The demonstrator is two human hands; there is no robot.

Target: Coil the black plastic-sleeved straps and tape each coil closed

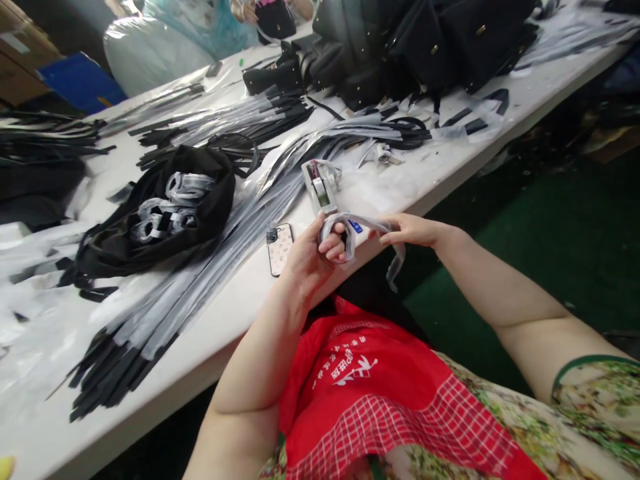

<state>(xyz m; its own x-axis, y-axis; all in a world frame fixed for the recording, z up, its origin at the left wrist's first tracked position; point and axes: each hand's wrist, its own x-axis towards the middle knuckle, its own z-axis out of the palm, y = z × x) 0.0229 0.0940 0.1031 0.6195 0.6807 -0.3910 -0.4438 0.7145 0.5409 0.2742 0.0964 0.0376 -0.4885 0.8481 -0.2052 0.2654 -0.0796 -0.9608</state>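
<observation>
My left hand point(313, 250) is curled around a rolled grey plastic-wrapped strap point(350, 230) just past the table's near edge. My right hand point(407, 230) pinches the loose end of the same strap, whose tail hangs down below it. A small tape dispenser point(317, 187) stands on the white table point(240, 313) right behind my hands. A phone point(280, 249) lies on the table beside my left wrist.
A long bundle of wrapped black straps point(165, 313) runs across the table. A black bag point(165, 213) holds several coiled straps. Black handbags point(400, 47) are piled at the far end. More strap bundles point(235, 123) lie behind. Green floor point(560, 240) is to the right.
</observation>
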